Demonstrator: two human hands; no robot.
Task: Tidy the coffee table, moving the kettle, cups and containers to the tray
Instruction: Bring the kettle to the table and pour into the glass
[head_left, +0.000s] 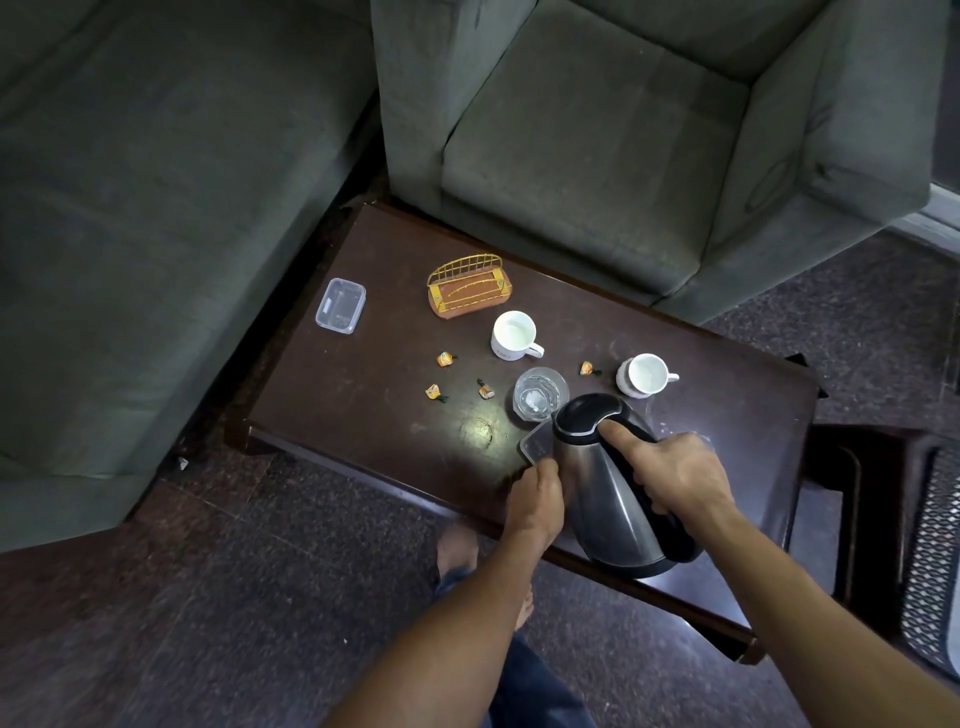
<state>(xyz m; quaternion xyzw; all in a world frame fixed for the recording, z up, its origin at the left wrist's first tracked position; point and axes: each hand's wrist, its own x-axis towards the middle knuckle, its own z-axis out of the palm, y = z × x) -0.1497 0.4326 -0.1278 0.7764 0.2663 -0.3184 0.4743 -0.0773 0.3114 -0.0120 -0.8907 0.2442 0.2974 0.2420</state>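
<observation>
The right grip (675, 480) was wrapped around the black handle of the kettle (602, 499), thumb laid forward along the top of the handle towards the lid. The kettle leaned over, lid end away from the person, its base out over the near edge of the surface (363, 374). I couldn't tell whether it touched the wood.

The left grip (537, 499) was curled just beside the kettle's steel side, fingers and thumb pinching the near edge of a small clear box (537, 444). That box lay against the kettle, just this side of a glass (540, 395) that stood upright with a little water in it.

Further back stood a white cup (513, 335), handle pointing right. A second cup (644, 374) sat on a saucer off to the right, beyond the kettle. A clear tub (340, 305) lay well apart at the far left corner. A gold wire rack (467, 291) on a wooden base stood behind the first cup.

Four orange sweets were scattered about: three (445, 358) left of the glass, one (587, 368) between the glass and the second cup.

A grey sofa (130, 208) ran along the left, and an armchair (597, 156) stood behind the surface. A bare foot (457, 551) showed on the dark floor below the left arm.
</observation>
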